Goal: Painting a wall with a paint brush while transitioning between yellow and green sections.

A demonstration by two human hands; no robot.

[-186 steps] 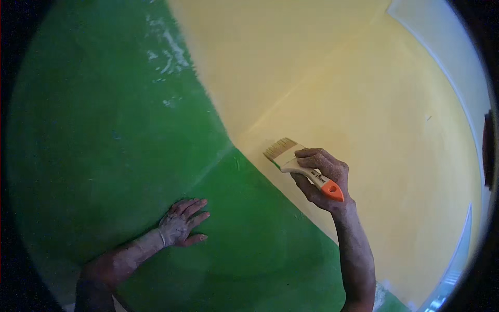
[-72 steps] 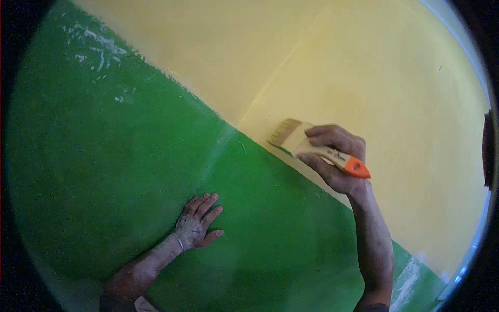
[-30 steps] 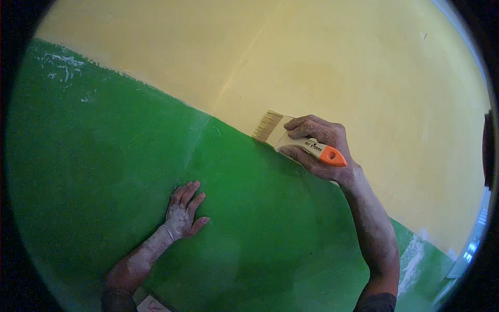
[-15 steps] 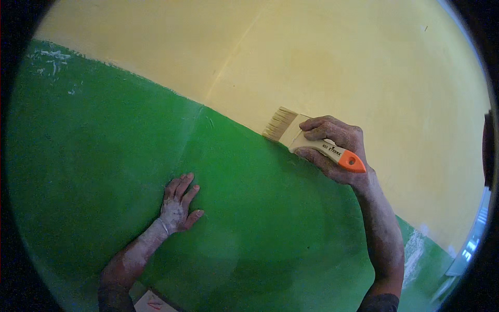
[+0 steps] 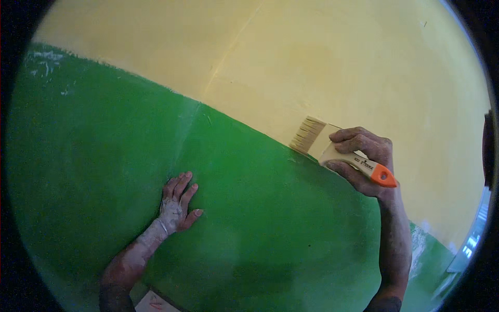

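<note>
Held the brush [image 5: 322,140] in the right hand [image 5: 375,150], with fingers and thumb clamped on its cream handle [image 5: 361,164]. Had the bristles [image 5: 307,135] at the line between the yellow paint [image 5: 332,67] and the green paint [image 5: 249,197], mostly over the yellow, with the orange end [image 5: 380,180] toward the lower right. Rested the left hand [image 5: 174,208] flat on the green, with thumb well out and fingers slightly apart. Saw a white thing [image 5: 156,302] with a red mark below, too cut off to tell whether a container.

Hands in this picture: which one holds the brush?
The right hand grips the brush; the left hand, empty, rests spread on the green wall.
</note>
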